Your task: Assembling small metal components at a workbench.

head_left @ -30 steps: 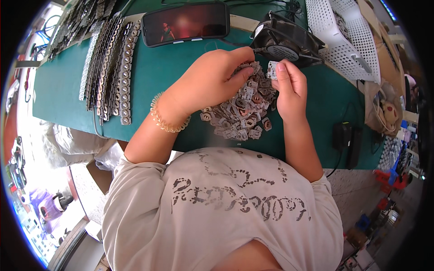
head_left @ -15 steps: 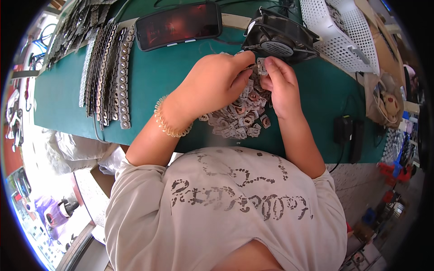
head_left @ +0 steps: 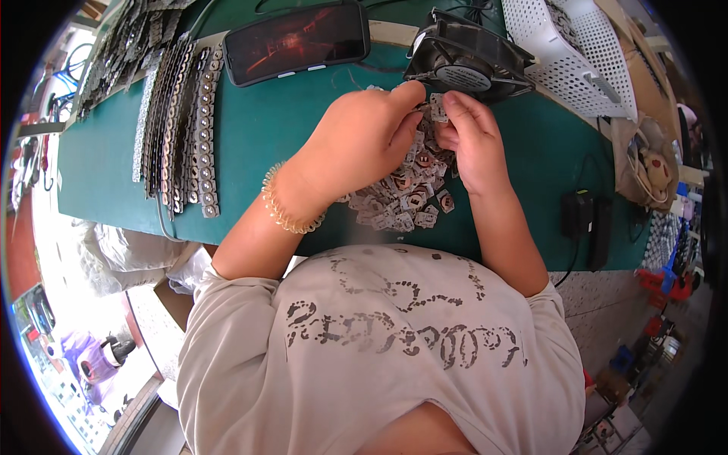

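A heap of small flat square pieces [head_left: 406, 199], grey-silver, some with coppery round centres, lies on the green tabletop below my hands. My right hand [head_left: 479, 148] pinches one small square metal piece [head_left: 438, 108] between thumb and forefinger, above the far part of the heap. Close beside it, my left hand [head_left: 368, 136] is closed, thumb against forefinger, its tips near that piece. Something small and dark shows at those tips, too small to name. The back of the left hand hides part of the heap. A coiled clear band [head_left: 282, 203] circles my left wrist.
A phone [head_left: 297, 44] with a lit screen leans at the back. Right of it stands a black fan [head_left: 469, 64], then a white perforated basket [head_left: 572, 57]. Metal strips of joined pieces [head_left: 178, 125] lie at left. A black power adapter [head_left: 576, 214] rests at right.
Both hands stay almost in place, with the square piece still in my right fingers. The picture on the phone screen differs, and the view has shifted slightly.
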`<action>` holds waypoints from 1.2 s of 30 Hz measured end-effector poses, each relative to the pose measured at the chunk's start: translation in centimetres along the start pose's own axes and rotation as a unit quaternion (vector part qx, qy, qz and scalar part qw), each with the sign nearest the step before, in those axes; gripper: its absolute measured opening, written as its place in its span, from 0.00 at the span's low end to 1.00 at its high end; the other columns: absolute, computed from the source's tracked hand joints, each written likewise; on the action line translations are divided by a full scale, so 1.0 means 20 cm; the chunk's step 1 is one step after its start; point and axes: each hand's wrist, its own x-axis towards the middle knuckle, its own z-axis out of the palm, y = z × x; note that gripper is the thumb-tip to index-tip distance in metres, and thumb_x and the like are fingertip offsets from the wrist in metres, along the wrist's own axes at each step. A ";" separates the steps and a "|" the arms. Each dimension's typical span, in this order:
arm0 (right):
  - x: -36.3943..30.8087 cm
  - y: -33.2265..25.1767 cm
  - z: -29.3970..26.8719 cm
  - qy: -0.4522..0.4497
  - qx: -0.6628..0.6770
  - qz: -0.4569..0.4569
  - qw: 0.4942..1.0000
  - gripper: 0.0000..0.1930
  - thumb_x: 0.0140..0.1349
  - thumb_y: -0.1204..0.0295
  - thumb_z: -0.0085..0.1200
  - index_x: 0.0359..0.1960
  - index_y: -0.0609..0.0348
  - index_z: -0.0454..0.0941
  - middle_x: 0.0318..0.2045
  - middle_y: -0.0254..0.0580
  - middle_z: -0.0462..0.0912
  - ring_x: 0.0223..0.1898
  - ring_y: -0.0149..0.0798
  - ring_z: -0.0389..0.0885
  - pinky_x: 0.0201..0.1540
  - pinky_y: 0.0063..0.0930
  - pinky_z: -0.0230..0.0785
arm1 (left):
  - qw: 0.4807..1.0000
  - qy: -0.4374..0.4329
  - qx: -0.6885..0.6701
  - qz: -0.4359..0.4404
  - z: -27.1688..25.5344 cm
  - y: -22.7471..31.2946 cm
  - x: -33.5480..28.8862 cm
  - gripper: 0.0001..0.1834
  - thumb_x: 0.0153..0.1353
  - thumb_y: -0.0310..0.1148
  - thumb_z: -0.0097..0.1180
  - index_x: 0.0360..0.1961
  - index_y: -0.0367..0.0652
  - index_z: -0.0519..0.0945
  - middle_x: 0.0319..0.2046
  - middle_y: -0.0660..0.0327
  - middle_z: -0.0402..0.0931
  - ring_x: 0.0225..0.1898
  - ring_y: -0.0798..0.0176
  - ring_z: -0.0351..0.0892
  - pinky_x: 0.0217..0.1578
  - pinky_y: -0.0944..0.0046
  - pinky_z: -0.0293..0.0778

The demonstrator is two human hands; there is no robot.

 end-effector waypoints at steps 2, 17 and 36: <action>0.00 0.00 0.00 0.000 0.007 0.007 1.000 0.10 0.67 0.69 0.51 0.41 0.64 0.76 0.22 0.24 0.64 0.21 0.21 0.59 0.23 0.17 0.52 | 1.000 -0.001 -0.002 -0.001 0.00 0.00 0.00 0.05 0.60 0.26 0.53 0.36 0.38 0.72 0.21 0.47 0.71 0.25 0.41 0.71 0.24 0.53 0.66; 0.02 0.01 -0.03 -0.061 0.054 0.014 0.997 0.08 0.67 0.69 0.50 0.39 0.62 0.76 0.23 0.24 0.65 0.21 0.21 0.59 0.23 0.18 0.51 | 1.000 -0.014 -0.016 -0.022 -0.04 0.01 0.00 0.05 0.60 0.26 0.53 0.36 0.36 0.72 0.22 0.46 0.72 0.26 0.40 0.71 0.25 0.52 0.66; -0.03 -0.01 0.03 -0.060 -0.142 -0.188 0.970 0.13 0.71 0.68 0.45 0.27 0.59 0.71 0.22 0.23 0.65 0.24 0.18 0.58 0.25 0.15 0.51 | 0.962 -0.044 -0.265 0.043 -0.02 -0.03 -0.02 0.06 0.63 0.23 0.52 0.40 0.34 0.76 0.35 0.61 0.74 0.36 0.65 0.72 0.40 0.66 0.69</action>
